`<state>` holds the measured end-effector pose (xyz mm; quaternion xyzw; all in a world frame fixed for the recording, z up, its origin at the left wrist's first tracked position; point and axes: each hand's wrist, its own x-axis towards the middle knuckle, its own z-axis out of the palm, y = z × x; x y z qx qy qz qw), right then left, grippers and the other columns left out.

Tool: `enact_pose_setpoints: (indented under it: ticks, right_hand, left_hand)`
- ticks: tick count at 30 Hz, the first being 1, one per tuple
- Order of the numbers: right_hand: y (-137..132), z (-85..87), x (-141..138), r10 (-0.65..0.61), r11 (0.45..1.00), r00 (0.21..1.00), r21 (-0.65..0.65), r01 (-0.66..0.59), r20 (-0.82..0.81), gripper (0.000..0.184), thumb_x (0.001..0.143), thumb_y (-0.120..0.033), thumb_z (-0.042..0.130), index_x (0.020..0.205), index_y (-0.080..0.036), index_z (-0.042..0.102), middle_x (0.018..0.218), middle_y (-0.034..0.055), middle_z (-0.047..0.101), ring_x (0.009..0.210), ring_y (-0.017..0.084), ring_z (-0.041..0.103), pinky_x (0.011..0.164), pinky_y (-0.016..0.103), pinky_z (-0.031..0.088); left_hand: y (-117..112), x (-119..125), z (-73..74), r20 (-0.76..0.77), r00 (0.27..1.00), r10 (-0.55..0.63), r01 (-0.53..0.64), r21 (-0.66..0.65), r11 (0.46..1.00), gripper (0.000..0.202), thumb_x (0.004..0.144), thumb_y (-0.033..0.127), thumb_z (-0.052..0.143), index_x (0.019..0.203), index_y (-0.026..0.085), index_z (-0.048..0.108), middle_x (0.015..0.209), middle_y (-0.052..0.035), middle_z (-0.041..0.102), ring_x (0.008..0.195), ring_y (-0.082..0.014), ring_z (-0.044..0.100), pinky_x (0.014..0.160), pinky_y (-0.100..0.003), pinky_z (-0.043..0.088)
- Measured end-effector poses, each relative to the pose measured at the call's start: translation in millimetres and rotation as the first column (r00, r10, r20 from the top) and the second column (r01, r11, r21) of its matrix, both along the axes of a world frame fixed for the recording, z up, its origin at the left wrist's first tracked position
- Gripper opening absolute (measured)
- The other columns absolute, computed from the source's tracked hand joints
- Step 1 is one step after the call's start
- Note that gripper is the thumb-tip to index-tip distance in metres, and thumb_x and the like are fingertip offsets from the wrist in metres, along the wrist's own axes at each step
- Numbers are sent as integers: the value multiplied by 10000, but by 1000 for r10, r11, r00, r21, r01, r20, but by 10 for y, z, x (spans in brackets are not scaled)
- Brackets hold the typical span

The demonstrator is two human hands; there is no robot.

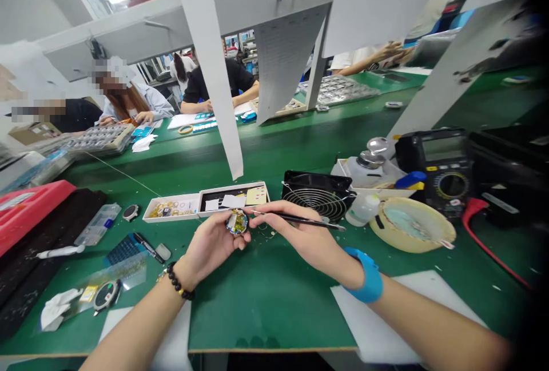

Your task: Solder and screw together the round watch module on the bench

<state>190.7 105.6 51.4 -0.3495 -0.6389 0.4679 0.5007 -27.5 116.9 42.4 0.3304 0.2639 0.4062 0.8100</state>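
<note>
My left hand (213, 242) is closed around a small round watch body (237, 222) with yellow parts showing inside, held just above the green table (266, 291). My right hand (295, 232) pinches black tweezers (300, 219), whose tip points left to the watch body. A blue wrist strap (364, 275) sits on my right wrist and a dark bead bracelet (178, 282) on my left.
Behind my hands are a white parts tray (206, 199), a black fan (318, 192), a multimeter (441, 165) with a red lead, a yellow dish (409, 225) and bottles. Watch bodies (107, 295), a pen and a red tray (26, 208) lie left. Other people sit across.
</note>
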Motion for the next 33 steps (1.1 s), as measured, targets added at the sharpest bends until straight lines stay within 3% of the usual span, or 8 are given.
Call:
enact_pose_setpoints:
  ticks: [3,6,10,15,23,33]
  right_hand:
    - [5,-27,7,65,998,997,15,-66,51,300,1033,-459,621,1242,-292,757,1186,27,767,1173,215,701,1075,378,545]
    - [7,-76,1,112,993,994,-37,-113,-12,356,1065,-485,556,1328,-281,682,1188,38,757,1137,200,711,1031,374,574]
    - [8,-105,-17,25,994,997,-106,-33,-72,271,1038,-474,625,1182,-248,667,1106,39,790,1100,204,742,1016,373,588]
    - [18,-78,-29,9,997,998,-76,-14,-64,232,951,-435,753,1095,-254,768,1113,38,802,1074,230,765,985,367,625]
    - [72,-130,-12,-50,991,998,123,45,35,144,952,-299,748,1066,-296,835,1121,28,796,1066,238,753,985,392,632]
    - [58,-109,-15,-58,995,997,88,54,43,143,951,-310,742,1065,-303,829,1111,6,800,1073,216,755,982,349,625]
  left_hand:
    - [-7,2,-15,-32,999,22,-21,31,999,292,953,316,633,1092,89,755,975,-130,710,791,-196,682,654,-245,564]
    - [-21,8,-7,-67,997,39,-34,69,997,302,935,294,650,1135,88,741,1005,-128,699,799,-184,672,649,-231,554]
    - [-35,15,12,-120,988,95,-82,108,991,313,925,279,695,1183,104,724,1003,-98,681,792,-155,658,636,-208,546]
    - [-37,16,8,-137,976,167,-151,120,981,321,913,259,727,1200,117,700,937,-74,671,794,-157,654,618,-207,544]
    - [-55,20,25,-150,979,138,-118,137,984,327,909,213,653,1218,112,686,921,-89,682,792,-168,649,645,-226,542]
    - [-40,20,15,-153,976,156,-135,140,981,331,869,216,655,1182,112,689,970,-88,679,798,-167,654,634,-230,531]
